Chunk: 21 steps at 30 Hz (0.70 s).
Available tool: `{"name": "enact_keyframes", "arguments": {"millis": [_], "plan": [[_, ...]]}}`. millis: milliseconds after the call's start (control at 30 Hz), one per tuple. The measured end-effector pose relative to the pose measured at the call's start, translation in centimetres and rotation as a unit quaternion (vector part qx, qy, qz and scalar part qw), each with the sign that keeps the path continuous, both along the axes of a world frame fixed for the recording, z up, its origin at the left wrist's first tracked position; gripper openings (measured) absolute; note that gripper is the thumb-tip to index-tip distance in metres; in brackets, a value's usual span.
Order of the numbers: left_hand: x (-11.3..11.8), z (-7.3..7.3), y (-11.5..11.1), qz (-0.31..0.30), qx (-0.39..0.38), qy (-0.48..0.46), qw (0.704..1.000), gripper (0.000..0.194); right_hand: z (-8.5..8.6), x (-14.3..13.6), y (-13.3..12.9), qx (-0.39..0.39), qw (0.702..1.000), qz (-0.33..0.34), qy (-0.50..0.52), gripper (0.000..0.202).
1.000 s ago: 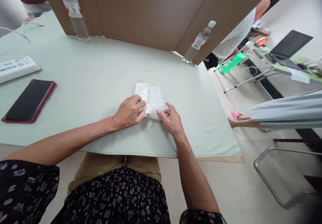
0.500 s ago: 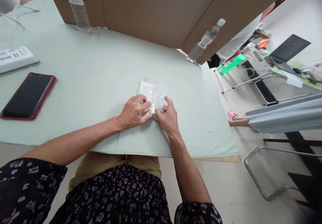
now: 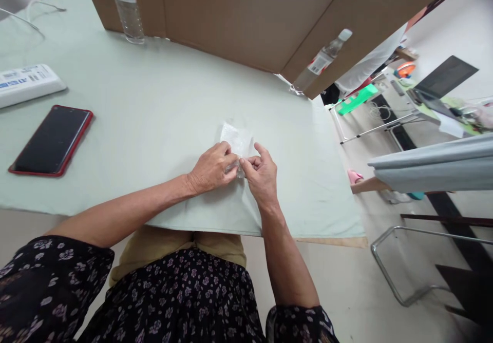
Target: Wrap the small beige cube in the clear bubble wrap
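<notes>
A small clear plastic packet point(image 3: 235, 137) lies on the pale green tablecloth point(image 3: 154, 107) near the table's front edge. My left hand point(image 3: 211, 168) and my right hand point(image 3: 262, 173) meet at the packet's near end, both pinching it between fingertips. Its near part is hidden under my fingers; its far part sticks out beyond them. What the packet holds I cannot tell.
A red-cased phone point(image 3: 52, 141) and a white box point(image 3: 26, 83) lie at the left. Two water bottles point(image 3: 129, 9) point(image 3: 319, 60) stand by a brown cardboard screen point(image 3: 250, 14). Other people, a laptop point(image 3: 442, 81) and metal frames are to the right.
My two hands have drawn together over the packet's near end, covering more of it. The packet looks narrower and more gathered than a second ago.
</notes>
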<state>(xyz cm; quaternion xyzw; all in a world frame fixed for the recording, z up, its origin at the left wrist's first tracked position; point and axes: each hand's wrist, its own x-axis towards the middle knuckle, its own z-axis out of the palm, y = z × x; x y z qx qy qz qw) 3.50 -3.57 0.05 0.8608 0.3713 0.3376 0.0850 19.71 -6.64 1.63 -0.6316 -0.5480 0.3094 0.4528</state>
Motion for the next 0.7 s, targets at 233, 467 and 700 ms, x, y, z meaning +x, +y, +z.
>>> {"name": "enact_keyframes", "arguments": {"millis": [233,467,700], "plan": [[-0.2,-0.2,0.1,-0.011,-0.095,-0.062,0.994,0.019,1.6,-0.5,-1.5,-0.023,0.993,0.084,-0.079,0.059],[-0.6,0.0,0.0,-0.007,-0.181,-0.146,0.973,0.048,1.6,0.9,-1.9,-0.017,0.982,0.182,-0.038,0.059],[-0.4,0.9,0.0,0.007,-0.221,-0.155,0.963,0.035,2.0,0.4,-0.9,-0.011,0.967,0.195,-0.162,0.066]]}}
